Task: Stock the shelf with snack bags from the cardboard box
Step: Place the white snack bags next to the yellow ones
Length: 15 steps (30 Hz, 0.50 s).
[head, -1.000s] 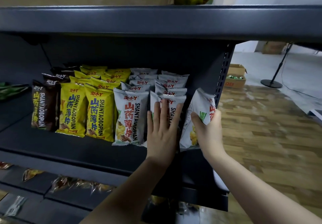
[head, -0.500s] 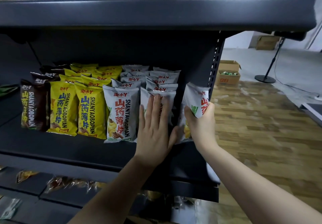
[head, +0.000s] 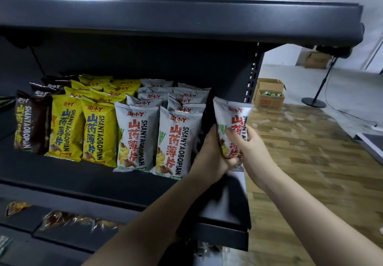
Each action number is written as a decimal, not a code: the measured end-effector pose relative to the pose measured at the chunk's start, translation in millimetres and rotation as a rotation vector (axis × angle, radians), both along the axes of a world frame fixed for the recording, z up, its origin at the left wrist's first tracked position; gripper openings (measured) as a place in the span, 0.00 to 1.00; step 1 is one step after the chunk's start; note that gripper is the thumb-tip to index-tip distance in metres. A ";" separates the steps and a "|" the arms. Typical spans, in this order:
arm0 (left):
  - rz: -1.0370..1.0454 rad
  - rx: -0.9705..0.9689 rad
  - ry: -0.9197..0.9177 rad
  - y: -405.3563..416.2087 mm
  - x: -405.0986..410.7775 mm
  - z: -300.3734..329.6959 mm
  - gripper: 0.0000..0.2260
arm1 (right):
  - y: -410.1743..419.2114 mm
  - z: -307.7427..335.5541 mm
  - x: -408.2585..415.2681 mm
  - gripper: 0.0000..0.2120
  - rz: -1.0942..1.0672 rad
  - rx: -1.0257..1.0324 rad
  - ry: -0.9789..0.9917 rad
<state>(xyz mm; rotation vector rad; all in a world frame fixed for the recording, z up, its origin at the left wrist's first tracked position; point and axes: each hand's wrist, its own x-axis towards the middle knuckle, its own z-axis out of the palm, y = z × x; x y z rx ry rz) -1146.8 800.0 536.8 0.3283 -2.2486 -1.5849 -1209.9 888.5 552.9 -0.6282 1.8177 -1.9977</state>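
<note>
Head view. Both hands hold one grey bag upright at the right end of the shelf, just in front of the perforated upright. The left hand curls round its lower left side and bottom; the right hand wraps its front, fingers across the print. The bag's bottom sits close above the shelf board, but the hands hide whether it touches. Between it and the nearest grey row is a dark gap, apparently the slot it is meant for.

Risks, as I judge them: the bag is puffy, slick foil with a crimped top, so it may slide or topple forward once released, as nothing stands behind it in that gap. Pushed in carelessly, it could nudge the neighbouring front bag, which only leans on those behind. It is also at the shelf's right edge, so a sideways slip could drop it to the wooden floor. Squeezing hard could crush what is inside.

The other rows are yellow bags and brown bags, all glossy, pillow-shaped, standing on end. The shelf is dark matt metal with a raised front lip. An open cardboard box sits on the floor, well apart.
</note>
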 end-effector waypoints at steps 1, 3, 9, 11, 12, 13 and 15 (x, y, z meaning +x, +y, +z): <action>-0.031 0.042 0.058 -4.7 -3.2 -0.3 0.23 | 1.3 0.2 -5.6 0.31 0.037 -0.014 -0.045; -0.021 -0.053 0.062 -14.5 -13.5 -5.3 0.26 | -0.2 -2.1 -14.6 0.23 0.076 -0.030 -0.095; 0.268 -0.320 -0.086 -8.6 -40.9 -20.0 0.30 | -24.0 -6.9 -33.1 0.09 -0.079 -0.065 -0.087; 0.363 -0.501 -0.172 -0.8 -42.2 -18.5 0.34 | -32.4 -5.3 -39.3 0.06 -0.103 -0.056 -0.012; 0.388 -0.548 -0.183 0.4 -45.0 -19.7 0.36 | -36.8 -4.2 -41.9 0.05 -0.112 -0.050 0.031; 0.415 -0.565 -0.186 -0.1 -50.5 -23.5 0.38 | -41.1 -3.7 -44.5 0.05 -0.128 -0.044 0.072; 0.436 -0.570 -0.188 -5.6 -62.8 -27.4 0.38 | -48.4 -5.9 -52.0 0.09 -0.170 -0.026 0.132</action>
